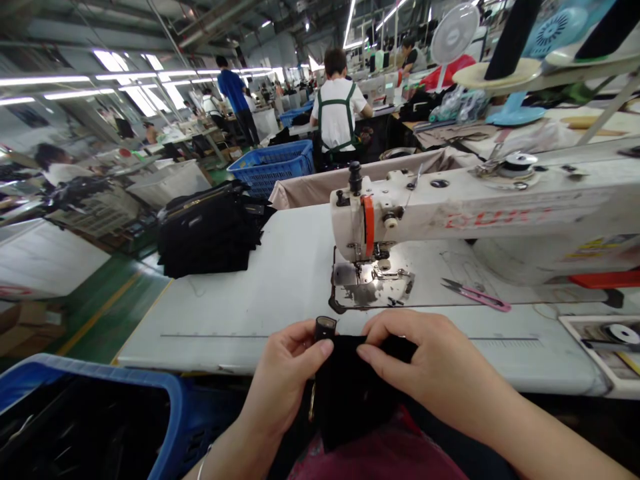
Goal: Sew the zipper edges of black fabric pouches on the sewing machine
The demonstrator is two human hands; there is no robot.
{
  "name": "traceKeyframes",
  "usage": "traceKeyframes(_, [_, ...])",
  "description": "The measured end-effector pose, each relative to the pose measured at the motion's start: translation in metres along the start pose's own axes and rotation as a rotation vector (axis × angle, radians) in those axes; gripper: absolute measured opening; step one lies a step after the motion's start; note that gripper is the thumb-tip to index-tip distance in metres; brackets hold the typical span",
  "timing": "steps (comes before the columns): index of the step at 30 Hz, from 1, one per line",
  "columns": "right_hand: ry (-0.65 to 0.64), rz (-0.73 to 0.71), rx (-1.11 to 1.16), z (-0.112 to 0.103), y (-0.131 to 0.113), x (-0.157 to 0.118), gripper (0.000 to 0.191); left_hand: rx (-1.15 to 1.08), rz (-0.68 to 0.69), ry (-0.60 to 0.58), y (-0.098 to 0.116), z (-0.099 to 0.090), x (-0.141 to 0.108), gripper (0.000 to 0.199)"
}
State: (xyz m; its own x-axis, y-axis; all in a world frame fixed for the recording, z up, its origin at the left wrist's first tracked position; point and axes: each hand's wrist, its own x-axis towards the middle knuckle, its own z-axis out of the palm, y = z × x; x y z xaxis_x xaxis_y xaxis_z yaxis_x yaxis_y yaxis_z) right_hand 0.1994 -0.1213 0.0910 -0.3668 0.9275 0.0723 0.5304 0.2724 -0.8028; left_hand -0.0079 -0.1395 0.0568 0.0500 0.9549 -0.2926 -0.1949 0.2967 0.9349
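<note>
Black fabric piece (350,393), two hands (287,373) (430,367)

Ahead of the left hand (285,373) and right hand (430,373), white sewing table (240,307) gives room to pass left as far as the stack of black pieces (210,230). The sewing machine head (365,233) and pink scissors (475,295) stand ahead-right; a blue crate (85,393) blocks lower left.

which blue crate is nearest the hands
The blue crate at bottom left, just beside the left hand. The other crate stands far off, beyond the sewing table.
</note>
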Motion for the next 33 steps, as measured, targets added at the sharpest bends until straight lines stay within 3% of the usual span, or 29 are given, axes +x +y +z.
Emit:
traceKeyframes(17, [-0.029,0.023,0.006,0.001,0.004,0.000,0.015,-0.021,0.000,-0.046,-0.007,0.002,-0.001,0.020])
traceKeyframes(20, [-0.030,0.027,0.022,-0.002,0.003,-0.001,0.014,0.072,0.017,-0.081,0.002,0.000,-0.004,0.019])
traceKeyframes(24, [-0.033,0.105,0.239,0.016,-0.003,-0.002,0.010,0.574,0.083,-0.162,0.053,-0.009,0.001,0.021])
traceKeyframes(27, [-0.079,0.130,0.421,0.049,0.000,0.000,0.019,1.190,0.348,-0.216,0.079,-0.017,0.026,0.019])
traceKeyframes(30, [-0.137,0.089,0.229,0.060,0.018,-0.002,0.034,1.588,0.526,-0.265,0.060,-0.019,0.067,0.015])
traceKeyframes(31, [-0.136,0.063,0.137,0.051,0.027,-0.005,0.035,1.651,0.574,-0.305,0.048,-0.018,0.080,0.015])
traceKeyframes(33, [-0.044,0.040,0.017,0.011,0.047,-0.012,0.028,1.666,0.622,-0.372,0.023,-0.015,0.103,0.013])
